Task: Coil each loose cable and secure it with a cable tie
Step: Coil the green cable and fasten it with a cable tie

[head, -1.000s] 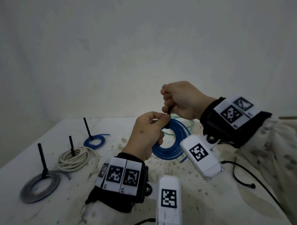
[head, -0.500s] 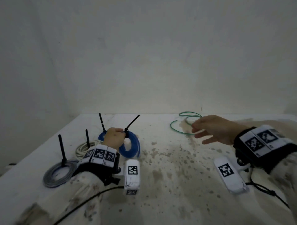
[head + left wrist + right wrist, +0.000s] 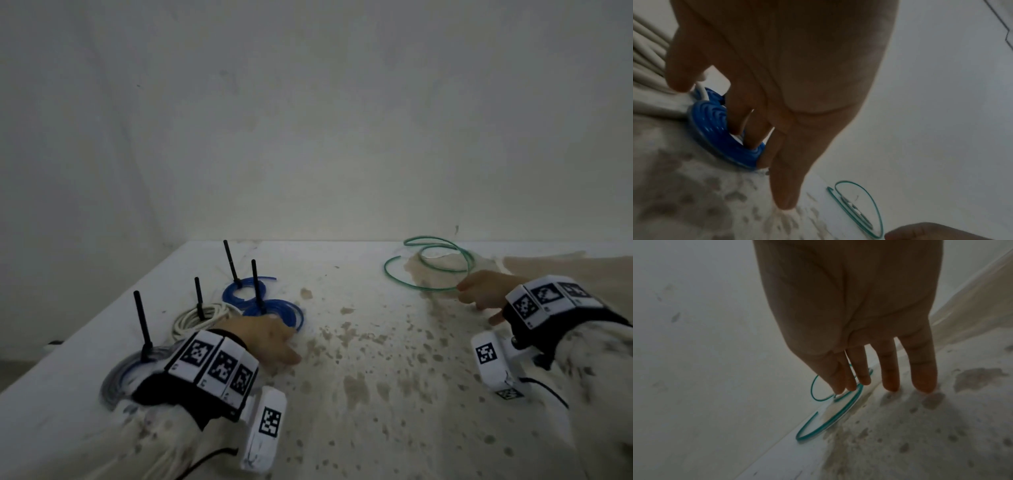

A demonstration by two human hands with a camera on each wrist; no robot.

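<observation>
A loose green cable (image 3: 432, 266) lies in open loops at the back right of the table. My right hand (image 3: 479, 296) reaches into its near loop with fingers straight, the fingertips (image 3: 838, 390) touching the green cable (image 3: 825, 423). A tied blue coil (image 3: 279, 313) with a black cable tie (image 3: 256, 286) standing up lies on the left. My left hand (image 3: 279, 342) is open just in front of it, and in the left wrist view its fingers (image 3: 754, 138) still touch the blue coil (image 3: 715, 129).
Three more tied coils lie at the left: a blue one (image 3: 239, 293), a white one (image 3: 202, 318) and a grey one (image 3: 114, 378), each with an upright black tie. The stained white table (image 3: 359, 394) meets a wall behind.
Both hands held the blue coil and its tie a second ago. The left hand has set it down beside the other coils and let go. The right hand has dropped to the green cable.
</observation>
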